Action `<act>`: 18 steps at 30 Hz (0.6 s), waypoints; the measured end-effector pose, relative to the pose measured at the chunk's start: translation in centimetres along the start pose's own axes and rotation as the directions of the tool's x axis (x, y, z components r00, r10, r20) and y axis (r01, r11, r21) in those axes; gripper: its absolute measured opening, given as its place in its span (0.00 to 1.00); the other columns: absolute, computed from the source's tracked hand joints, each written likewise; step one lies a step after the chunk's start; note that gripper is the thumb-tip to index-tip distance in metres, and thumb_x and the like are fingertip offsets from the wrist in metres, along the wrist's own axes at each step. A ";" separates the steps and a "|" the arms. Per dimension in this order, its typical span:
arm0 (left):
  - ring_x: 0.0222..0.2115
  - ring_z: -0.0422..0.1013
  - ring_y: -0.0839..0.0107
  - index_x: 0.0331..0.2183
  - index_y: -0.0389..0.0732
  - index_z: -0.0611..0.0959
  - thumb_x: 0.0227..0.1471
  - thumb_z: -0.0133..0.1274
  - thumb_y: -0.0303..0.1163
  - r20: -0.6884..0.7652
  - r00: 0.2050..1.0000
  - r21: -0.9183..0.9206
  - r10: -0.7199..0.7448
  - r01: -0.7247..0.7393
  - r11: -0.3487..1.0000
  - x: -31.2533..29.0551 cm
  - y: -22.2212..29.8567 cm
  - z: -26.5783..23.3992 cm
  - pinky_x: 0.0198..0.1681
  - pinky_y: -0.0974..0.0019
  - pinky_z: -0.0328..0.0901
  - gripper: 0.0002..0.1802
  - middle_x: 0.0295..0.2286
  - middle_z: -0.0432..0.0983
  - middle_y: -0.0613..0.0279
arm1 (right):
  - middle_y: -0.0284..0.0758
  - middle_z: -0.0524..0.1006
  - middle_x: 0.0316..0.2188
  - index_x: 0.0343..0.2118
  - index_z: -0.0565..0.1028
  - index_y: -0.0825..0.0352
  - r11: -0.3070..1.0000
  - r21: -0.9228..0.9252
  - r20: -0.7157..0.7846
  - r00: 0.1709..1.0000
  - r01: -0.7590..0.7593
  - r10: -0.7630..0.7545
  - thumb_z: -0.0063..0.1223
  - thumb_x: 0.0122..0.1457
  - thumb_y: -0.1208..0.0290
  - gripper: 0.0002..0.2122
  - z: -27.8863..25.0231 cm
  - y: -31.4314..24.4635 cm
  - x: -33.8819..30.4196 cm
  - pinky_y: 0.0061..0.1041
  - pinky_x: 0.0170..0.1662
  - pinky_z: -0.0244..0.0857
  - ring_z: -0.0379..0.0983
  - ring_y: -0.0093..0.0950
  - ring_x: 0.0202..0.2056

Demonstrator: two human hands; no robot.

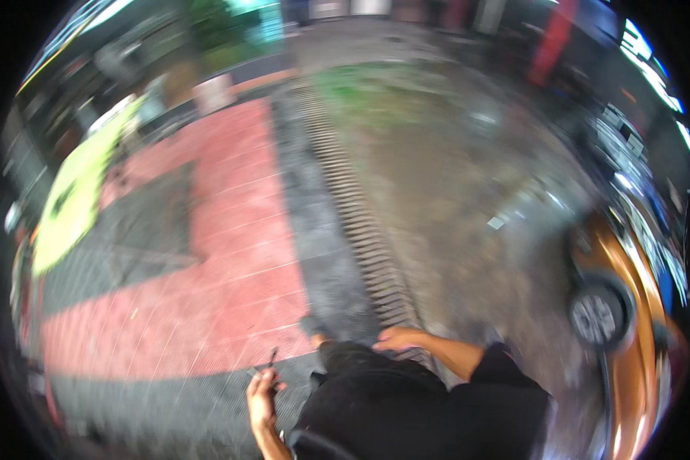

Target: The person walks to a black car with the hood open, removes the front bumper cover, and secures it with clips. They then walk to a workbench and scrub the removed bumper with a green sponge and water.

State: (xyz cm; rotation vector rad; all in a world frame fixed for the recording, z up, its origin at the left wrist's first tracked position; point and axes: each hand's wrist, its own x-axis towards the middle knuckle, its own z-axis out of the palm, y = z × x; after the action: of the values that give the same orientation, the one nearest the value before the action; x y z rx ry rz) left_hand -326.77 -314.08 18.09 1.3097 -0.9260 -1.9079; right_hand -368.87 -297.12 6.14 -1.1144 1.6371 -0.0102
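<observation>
My left hand (262,392) is raised at the lower left, its fingers closed on a small, thin dark object (274,356). The object sticks up past the fingertips, and blur hides its exact kind. Across the front of my body in black clothes, my right hand (397,338) hangs over the slatted floor grating (354,222). Its fingers look curled in, and nothing shows in them.
Red floor tiles (245,261) with dark borders lie to the left. A yellow-green sheet-like thing (80,195) stands there. At right, an orange car (629,284) with a dark wheel (599,316) is beside a wet concrete floor (468,207). A red post (552,42) rises behind.
</observation>
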 end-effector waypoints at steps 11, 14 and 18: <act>0.30 0.73 0.76 0.46 0.38 0.85 0.68 0.56 0.33 -0.213 0.940 0.019 0.266 -0.268 0.963 22.5 23.6 -6.7 0.39 0.70 0.69 0.11 0.38 0.82 0.65 | 0.51 0.75 0.63 0.69 0.67 0.72 0.977 -0.018 -0.246 0.946 0.212 -0.210 0.58 0.67 0.47 0.37 -30.3 -41.0 26.3 0.38 0.64 0.68 0.74 0.42 0.63; 0.34 0.72 0.77 0.48 0.37 0.85 0.69 0.56 0.32 -0.271 0.885 0.040 0.378 -0.382 0.923 29.1 28.8 -9.5 0.42 0.69 0.69 0.11 0.42 0.81 0.65 | 0.48 0.78 0.59 0.68 0.68 0.72 0.927 -0.040 -0.197 0.906 0.374 -0.374 0.59 0.67 0.45 0.37 -33.7 -50.8 33.0 0.35 0.61 0.70 0.77 0.39 0.59; 0.36 0.70 0.78 0.50 0.35 0.85 0.67 0.55 0.31 -0.326 0.729 0.160 0.602 -0.585 0.795 37.7 38.1 -13.5 0.40 0.68 0.67 0.14 0.41 0.78 0.64 | 0.50 0.78 0.60 0.69 0.67 0.72 0.922 -0.103 -0.025 0.926 0.372 -0.377 0.60 0.66 0.45 0.38 -37.9 -65.5 38.3 0.37 0.60 0.72 0.77 0.42 0.59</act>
State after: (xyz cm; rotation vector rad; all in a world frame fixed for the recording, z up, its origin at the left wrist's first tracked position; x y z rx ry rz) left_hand -321.05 -368.27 27.36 1.1467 -1.0392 -1.1050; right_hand -353.79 -378.06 26.50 -1.4992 1.4515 -0.2079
